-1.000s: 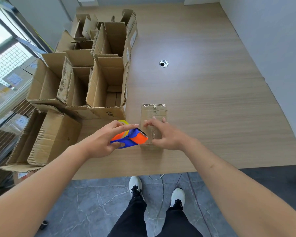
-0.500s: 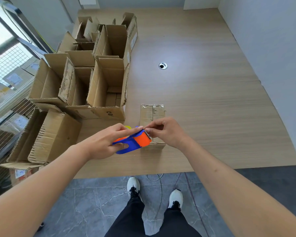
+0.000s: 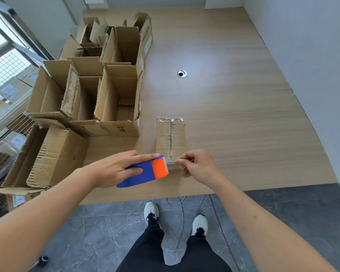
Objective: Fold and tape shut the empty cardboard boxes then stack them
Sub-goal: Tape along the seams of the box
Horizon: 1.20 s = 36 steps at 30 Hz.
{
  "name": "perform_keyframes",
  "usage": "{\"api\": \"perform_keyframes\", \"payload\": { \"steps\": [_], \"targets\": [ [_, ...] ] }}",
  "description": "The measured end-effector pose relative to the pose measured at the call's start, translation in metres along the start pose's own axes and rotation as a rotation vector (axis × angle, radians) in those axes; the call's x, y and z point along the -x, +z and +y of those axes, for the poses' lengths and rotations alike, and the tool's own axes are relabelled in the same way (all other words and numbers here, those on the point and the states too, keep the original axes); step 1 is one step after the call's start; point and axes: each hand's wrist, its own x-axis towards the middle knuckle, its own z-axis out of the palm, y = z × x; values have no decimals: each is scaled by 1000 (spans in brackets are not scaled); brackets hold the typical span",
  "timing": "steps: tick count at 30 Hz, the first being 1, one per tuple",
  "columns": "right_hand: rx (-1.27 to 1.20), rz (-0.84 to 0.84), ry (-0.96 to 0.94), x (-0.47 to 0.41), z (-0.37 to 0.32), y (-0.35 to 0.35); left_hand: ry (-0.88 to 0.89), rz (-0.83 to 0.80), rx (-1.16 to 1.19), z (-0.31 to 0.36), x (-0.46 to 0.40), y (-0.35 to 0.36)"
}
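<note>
The wooden table (image 3: 234, 114) fills most of my view. On its left side stands a group of open cardboard boxes (image 3: 106, 91) with their flaps up, not yet folded. Near the front edge, in the middle, lies the small closed box (image 3: 170, 138), with shiny tape along its centre seam. My left hand (image 3: 116, 169) is closed around the blue and orange tape dispenser (image 3: 145, 171), just beside the near end of this box. My right hand (image 3: 196, 165) pinches the free end of the tape at that same near end. I judge the box is light and empty, stiff at the edges but soft in the middle, so I should hold it by the corners.
</note>
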Motion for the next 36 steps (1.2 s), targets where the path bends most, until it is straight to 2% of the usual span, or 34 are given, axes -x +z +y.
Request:
{"api": "perform_keyframes", "payload": {
  "steps": [5,10,22,24,26,27,29,31,36],
  "targets": [
    [7,118,9,8,15,-28,-56,-3,-9,-17,13,-5],
    [49,204,4,2,24,-21,-95,-4,-30,-23,1,-8],
    [47,145,83,-14,42,-14,-179,-98,-58,-33,-24,-15],
    [103,178,24,-13,46,-16,-180,-108,-60,-31,-24,-16],
    [191,257,-163,-12,43,-17,-183,-107,-61,-31,-24,-16],
    [230,256,-261,-13,42,-17,-184,-104,-60,-31,-25,-14],
    [373,147,-392,-17,37,-13,-194,-102,-46,-29,-27,-11],
    [537,49,-422,-23,35,-8,-195,-95,-23,-25,-28,-8],
    [637,105,-328,-38,37,-17,-187,-48,58,-12,-38,4]
  ]
}}
